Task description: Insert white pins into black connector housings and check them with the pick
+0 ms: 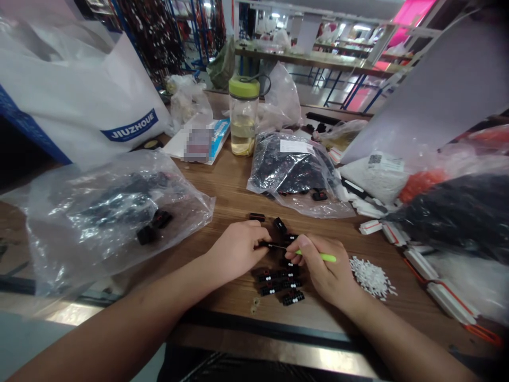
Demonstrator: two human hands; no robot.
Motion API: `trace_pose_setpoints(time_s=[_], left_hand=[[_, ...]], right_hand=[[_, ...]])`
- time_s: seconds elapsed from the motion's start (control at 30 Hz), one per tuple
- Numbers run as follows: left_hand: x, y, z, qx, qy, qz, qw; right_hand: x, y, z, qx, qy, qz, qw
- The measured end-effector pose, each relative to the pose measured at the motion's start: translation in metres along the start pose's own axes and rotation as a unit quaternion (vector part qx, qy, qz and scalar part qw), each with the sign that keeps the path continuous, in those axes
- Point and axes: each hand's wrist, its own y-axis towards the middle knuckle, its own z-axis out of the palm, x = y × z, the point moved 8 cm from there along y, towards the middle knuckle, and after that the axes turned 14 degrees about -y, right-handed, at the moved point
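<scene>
My left hand (240,246) is closed on a small black plastic connector housing (263,244), pinched between thumb and fingers. In my right hand (324,265) is a thin tool with a bright green handle (326,257); its slim metal tip (278,246) reaches to the housing, but I cannot tell whether it is inside a hole. Just below both hands lie several black connector housings (293,298) with white pins showing in them. Beyond my fingers are more black housings (279,225). A pile of small white plastic pins (371,278) lies to the right of my right hand.
A clear bag of black housings (286,167) lies ahead, another clear bag (119,196) at left. Behind stand a green-lidded bottle (242,119) and a white shopping bag (91,90). White strips (449,302) and more bags line the right side.
</scene>
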Motion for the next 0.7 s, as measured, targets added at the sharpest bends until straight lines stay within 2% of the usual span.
trace_pose_setpoints(time_s=[0.27,0.7], left_hand=[[-0.0011,-0.0007,-0.0004,-0.008,-0.009,0.008,1.000],[-0.0012,-0.0002,-0.0006,-0.004,-0.009,0.006,1.000]], right_hand=[[-0.0004,-0.0002,0.0010,0.018,-0.024,0.006,1.000],[0.0014,-0.0022,0.0003,0.014,-0.024,-0.002,1.000]])
